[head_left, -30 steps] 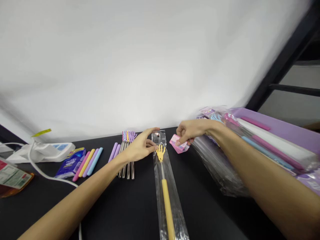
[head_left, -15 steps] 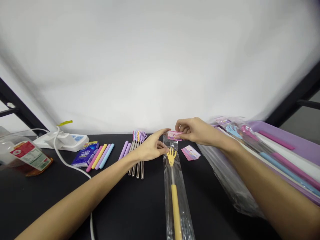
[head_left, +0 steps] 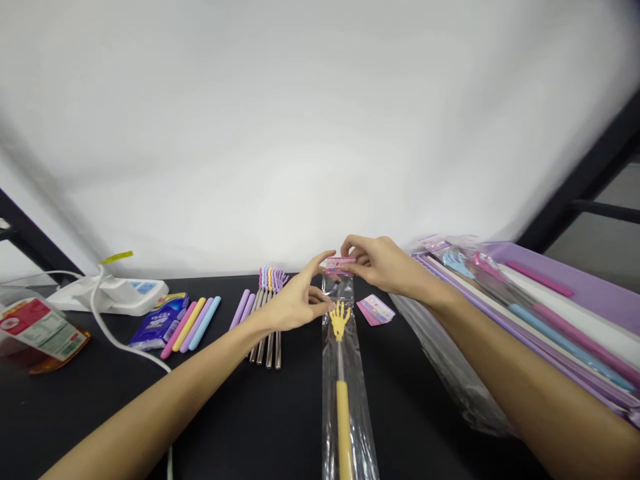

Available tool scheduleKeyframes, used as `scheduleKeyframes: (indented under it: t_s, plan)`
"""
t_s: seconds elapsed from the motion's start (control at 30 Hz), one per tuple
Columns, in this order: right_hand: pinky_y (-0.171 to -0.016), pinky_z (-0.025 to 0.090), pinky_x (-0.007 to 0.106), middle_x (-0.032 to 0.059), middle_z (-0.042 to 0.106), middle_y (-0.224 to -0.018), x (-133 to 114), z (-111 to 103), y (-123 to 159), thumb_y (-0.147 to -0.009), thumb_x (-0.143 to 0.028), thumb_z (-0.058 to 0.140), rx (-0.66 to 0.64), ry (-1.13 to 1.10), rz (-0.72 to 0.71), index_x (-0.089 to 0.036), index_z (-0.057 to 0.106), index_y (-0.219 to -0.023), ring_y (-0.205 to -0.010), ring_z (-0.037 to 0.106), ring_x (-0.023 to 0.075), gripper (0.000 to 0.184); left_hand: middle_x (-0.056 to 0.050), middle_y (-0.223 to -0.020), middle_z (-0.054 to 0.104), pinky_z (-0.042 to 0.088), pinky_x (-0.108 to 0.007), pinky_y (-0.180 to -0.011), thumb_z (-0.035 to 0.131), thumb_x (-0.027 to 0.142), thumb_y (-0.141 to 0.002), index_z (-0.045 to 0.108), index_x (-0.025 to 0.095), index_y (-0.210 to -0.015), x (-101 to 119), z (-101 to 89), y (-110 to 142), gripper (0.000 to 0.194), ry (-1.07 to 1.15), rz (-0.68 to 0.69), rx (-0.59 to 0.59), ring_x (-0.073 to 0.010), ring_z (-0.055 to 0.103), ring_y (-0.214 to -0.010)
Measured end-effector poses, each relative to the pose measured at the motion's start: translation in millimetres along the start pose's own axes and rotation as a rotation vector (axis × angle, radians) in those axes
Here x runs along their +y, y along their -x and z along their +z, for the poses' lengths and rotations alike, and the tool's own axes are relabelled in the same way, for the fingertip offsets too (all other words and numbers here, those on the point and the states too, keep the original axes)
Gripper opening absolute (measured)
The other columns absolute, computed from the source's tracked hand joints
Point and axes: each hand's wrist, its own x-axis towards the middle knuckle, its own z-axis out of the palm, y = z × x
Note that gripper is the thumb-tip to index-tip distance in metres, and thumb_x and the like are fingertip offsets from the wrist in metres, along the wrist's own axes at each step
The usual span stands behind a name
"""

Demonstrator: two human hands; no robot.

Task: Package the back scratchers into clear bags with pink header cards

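Observation:
A yellow back scratcher [head_left: 343,413] with a hand-shaped head lies inside a long clear plastic bag [head_left: 361,427] on the black table. My right hand [head_left: 375,262] pinches a small pink printed card [head_left: 336,265] at the bag's top end. On the bag's left side is my left hand [head_left: 299,300], thumb and curled fingers gripping its edge beside the yellow head. Its index finger reaches up to the card's left end. Just right of the bag, several similar pink and purple cards [head_left: 375,310] lie fanned out.
Left of my hands lie several scratcher rods [head_left: 270,347], purple handles [head_left: 243,308], coloured handles [head_left: 190,325] and a blue packet [head_left: 161,320]. A white power strip [head_left: 133,297], cable and bottle [head_left: 43,333] stand further left. At right, a purple bin [head_left: 590,280] borders bagged scratchers [head_left: 530,310].
My right hand has brought the pink card slightly left and down against the bag's top. My left hand stays at the bag's edge. The whole view has shifted slightly.

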Motion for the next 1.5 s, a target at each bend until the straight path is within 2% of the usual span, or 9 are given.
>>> scheduleKeyframes:
  t_s: [0.27, 0.4, 0.6, 0.73, 0.87, 1.1, 1.2, 1.37, 1.5]
  plan:
    - [-0.064, 0.043, 0.027, 0.0033, 0.069, -0.08, 0.4, -1.9, 0.8, -0.086, -0.027, 0.061, 0.016, 0.031, -0.074, -0.021, 0.056, -0.085, -0.076, 0.064, 0.0176, 0.008, -0.01, -0.135, 0.045, 0.054, -0.039, -0.081, 0.067, 0.014, -0.081, 0.013, 0.044, -0.151, 1.7, -1.1, -0.7, 0.093, 0.01, -0.007, 0.023, -0.0119, 0.066, -0.079]
    - [-0.06, 0.042, 0.026, -0.0001, 0.064, -0.071, 5.8, 0.0, -0.7, -0.081, -0.026, 0.066, 0.0, -0.047, -0.064, -0.02, 0.056, -0.083, -0.066, 0.059, 0.0146, 0.012, -0.014, -0.143, 0.036, 0.054, -0.042, -0.082, 0.068, 0.016, -0.082, 0.014, 0.044, -0.151, 2.0, 0.5, -0.7, 0.091, -0.02, -0.024, 0.033, -0.0111, 0.065, -0.078]
    - [-0.059, 0.044, 0.026, -0.0001, 0.066, -0.073, 12.4, 3.7, -2.9, -0.073, -0.024, 0.072, -0.061, -0.111, -0.017, -0.021, 0.06, -0.097, -0.067, 0.06, 0.0155, 0.027, -0.013, -0.141, 0.038, 0.054, -0.038, -0.079, 0.066, 0.016, -0.083, 0.017, 0.043, -0.15, 3.1, 2.5, -0.4, 0.088, -0.045, 0.001, 0.031, -0.0117, 0.065, -0.079]
    - [-0.063, 0.048, 0.028, 0.0029, 0.072, -0.078, 10.5, 1.6, -1.8, -0.08, -0.031, 0.067, -0.125, -0.14, 0.0, -0.02, 0.065, -0.102, -0.07, 0.065, 0.0173, 0.024, -0.012, -0.14, 0.039, 0.054, -0.035, -0.079, 0.065, 0.015, -0.083, 0.016, 0.043, -0.15, 2.3, 1.8, -0.3, 0.088, -0.04, -0.002, 0.033, -0.0108, 0.066, -0.079]
    - [-0.069, 0.048, 0.03, 0.0055, 0.075, -0.088, 6.9, -0.6, -1.2, -0.091, -0.034, 0.053, -0.095, -0.034, -0.016, -0.02, 0.072, -0.105, -0.075, 0.066, 0.0186, 0.028, -0.012, -0.14, 0.04, 0.054, -0.036, -0.08, 0.064, 0.015, -0.083, 0.017, 0.042, -0.15, 4.3, 1.0, -0.1, 0.087, -0.033, 0.011, 0.045, -0.0108, 0.066, -0.078]
    - [-0.062, 0.048, 0.027, 0.0021, 0.071, -0.071, 4.1, 2.0, -1.7, -0.08, -0.029, 0.067, -0.074, -0.129, 0.02, -0.017, 0.069, -0.101, -0.065, 0.066, 0.0165, 0.025, -0.013, -0.141, 0.04, 0.056, -0.035, -0.075, 0.065, 0.015, -0.082, 0.018, 0.041, -0.151, 8.0, 2.7, 1.0, 0.087, -0.029, 0.02, 0.03, -0.0129, 0.069, -0.077]
    - [-0.06, 0.048, 0.028, 0.0021, 0.071, -0.069, 4.2, 1.2, -1.6, -0.078, -0.035, 0.07, -0.09, -0.131, 0.058, -0.017, 0.069, -0.097, -0.063, 0.065, 0.0166, 0.027, -0.013, -0.14, 0.04, 0.057, -0.034, -0.073, 0.065, 0.014, -0.081, 0.019, 0.042, -0.15, 8.0, 2.6, 1.1, 0.088, -0.033, 0.025, 0.042, -0.0133, 0.069, -0.076]
    - [-0.071, 0.051, 0.032, 0.0071, 0.076, -0.087, 5.2, -1.4, -1.7, -0.084, -0.037, 0.061, -0.156, -0.2, 0.09, -0.017, 0.074, -0.089, -0.079, 0.069, 0.0214, 0.024, -0.014, -0.14, 0.04, 0.058, -0.036, -0.075, 0.066, 0.015, -0.08, 0.02, 0.041, -0.15, 10.1, 0.3, 1.4, 0.088, -0.038, 0.011, 0.052, -0.0129, 0.069, -0.076]
    - [-0.079, 0.053, 0.033, 0.0076, 0.076, -0.086, 6.0, -0.9, -3.7, -0.075, -0.028, 0.07, -0.147, -0.307, 0.153, -0.017, 0.073, -0.085, -0.083, 0.07, 0.0221, 0.015, -0.013, -0.141, 0.038, 0.057, -0.037, -0.077, 0.067, 0.016, -0.081, 0.018, 0.042, -0.151, 9.9, 0.6, 1.6, 0.089, -0.043, -0.009, 0.055, -0.0118, 0.069, -0.076]
